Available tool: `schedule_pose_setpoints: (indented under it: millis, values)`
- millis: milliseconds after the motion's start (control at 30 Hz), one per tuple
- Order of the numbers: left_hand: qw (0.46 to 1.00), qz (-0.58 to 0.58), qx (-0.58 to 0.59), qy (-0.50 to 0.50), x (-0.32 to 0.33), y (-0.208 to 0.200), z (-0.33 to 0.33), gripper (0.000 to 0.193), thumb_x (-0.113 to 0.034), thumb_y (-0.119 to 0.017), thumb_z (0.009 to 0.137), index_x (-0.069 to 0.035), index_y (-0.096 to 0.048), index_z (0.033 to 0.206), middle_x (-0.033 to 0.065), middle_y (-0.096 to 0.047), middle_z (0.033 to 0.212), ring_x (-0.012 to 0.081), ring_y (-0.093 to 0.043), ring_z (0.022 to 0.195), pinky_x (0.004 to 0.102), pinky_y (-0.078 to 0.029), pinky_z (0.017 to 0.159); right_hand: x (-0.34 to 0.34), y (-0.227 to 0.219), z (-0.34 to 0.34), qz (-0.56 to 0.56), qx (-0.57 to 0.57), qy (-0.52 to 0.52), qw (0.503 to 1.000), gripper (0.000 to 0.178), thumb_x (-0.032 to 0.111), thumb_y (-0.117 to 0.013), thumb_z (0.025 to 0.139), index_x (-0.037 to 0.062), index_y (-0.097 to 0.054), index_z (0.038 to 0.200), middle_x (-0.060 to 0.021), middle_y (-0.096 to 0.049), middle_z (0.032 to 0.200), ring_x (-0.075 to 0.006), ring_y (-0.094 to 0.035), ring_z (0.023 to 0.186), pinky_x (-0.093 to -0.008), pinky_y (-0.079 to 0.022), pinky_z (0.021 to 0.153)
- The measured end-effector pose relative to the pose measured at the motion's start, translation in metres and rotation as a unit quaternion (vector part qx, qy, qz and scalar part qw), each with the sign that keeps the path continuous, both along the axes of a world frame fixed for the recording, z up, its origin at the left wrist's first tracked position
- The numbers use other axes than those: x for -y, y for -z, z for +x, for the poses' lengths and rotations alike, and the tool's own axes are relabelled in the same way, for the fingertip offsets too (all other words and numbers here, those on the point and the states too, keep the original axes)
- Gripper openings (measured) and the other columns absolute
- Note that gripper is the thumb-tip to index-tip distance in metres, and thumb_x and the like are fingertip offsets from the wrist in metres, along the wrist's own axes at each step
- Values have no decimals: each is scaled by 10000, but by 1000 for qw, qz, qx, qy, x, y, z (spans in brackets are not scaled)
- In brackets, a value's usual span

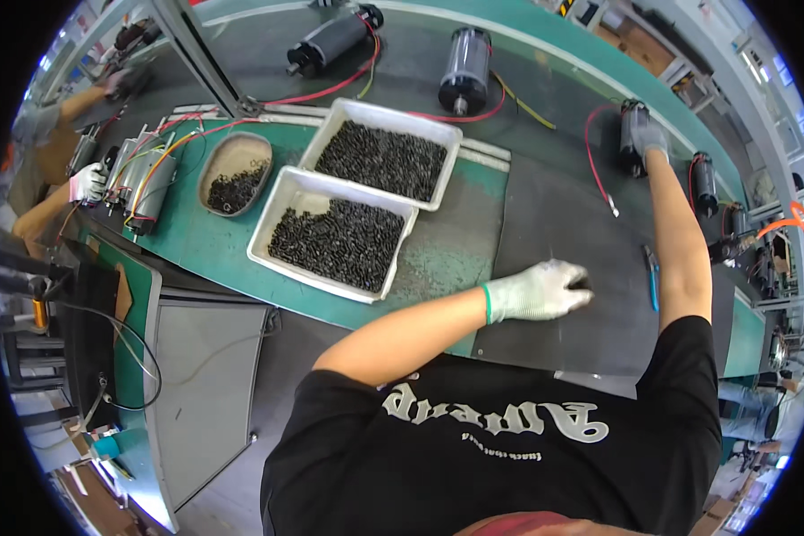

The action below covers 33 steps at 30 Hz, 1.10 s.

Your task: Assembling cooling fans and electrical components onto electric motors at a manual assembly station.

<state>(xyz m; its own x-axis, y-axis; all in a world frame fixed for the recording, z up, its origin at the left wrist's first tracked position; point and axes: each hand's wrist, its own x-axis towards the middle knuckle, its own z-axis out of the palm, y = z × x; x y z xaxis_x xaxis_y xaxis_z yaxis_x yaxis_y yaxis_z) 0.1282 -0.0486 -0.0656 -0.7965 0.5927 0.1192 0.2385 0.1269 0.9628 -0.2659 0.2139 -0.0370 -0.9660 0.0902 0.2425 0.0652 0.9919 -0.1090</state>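
My left hand (pixel 545 290), in a white glove with a green cuff, is over the dark mat in front of me. Its fingers are curled together, and whatever is between the fingertips is too dark and small to make out. My right arm reaches far forward. At its end my gloved right hand (pixel 651 137) is closed around the side of a dark cylindrical motor (pixel 632 134), slightly blurred. From this motor a red wire (pixel 592 156) trails onto the mat. Blue-handled pliers (pixel 653 279) lie beside my right forearm.
Two white trays (pixel 261 239) of small black parts and a smaller bowl (pixel 234 154) stand to the left. Further motors (pixel 464 71) with wires lie at the back, another motor (pixel 704 183) at right. A co-worker's gloved hand (pixel 88 183) touches silver motors (pixel 152 192) at far left.
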Motion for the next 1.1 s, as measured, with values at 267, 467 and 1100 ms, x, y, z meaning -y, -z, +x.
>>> schedule_pose_setpoints:
  millis: [267, 467, 1100]
  values:
    - [997, 33, -11, -74, 14, 11, -1, 258, -166, -551, 890, 39, -598, 1039, 202, -659, 882, 323, -657, 831, 381, -508, 743, 280, -13, 205, -475, 348, -408, 698, 462, 381, -474, 990, 29, -560, 1277, -90, -664, 1014, -150, -641, 842, -294, -515, 770]
    - [997, 26, -20, -65, 10, 16, 2, 276, -131, -533, 888, 29, -582, 1107, 206, -656, 926, 354, -639, 872, 406, -496, 773, 310, 21, 181, -462, 282, -404, 737, 365, 329, -457, 987, 57, -693, 1051, -2, -683, 956, -80, -625, 809, -258, -476, 684]
    - [981, 8, -182, -71, 8, 40, 10, 285, -191, -543, 866, -39, -582, 1105, 213, -610, 1103, 385, -557, 1066, 457, -455, 914, 427, -3, 201, -93, 239, -355, 899, 447, 372, -508, 871, 61, -676, 1145, -171, -637, 1201, -327, -621, 1101, -426, -491, 925]
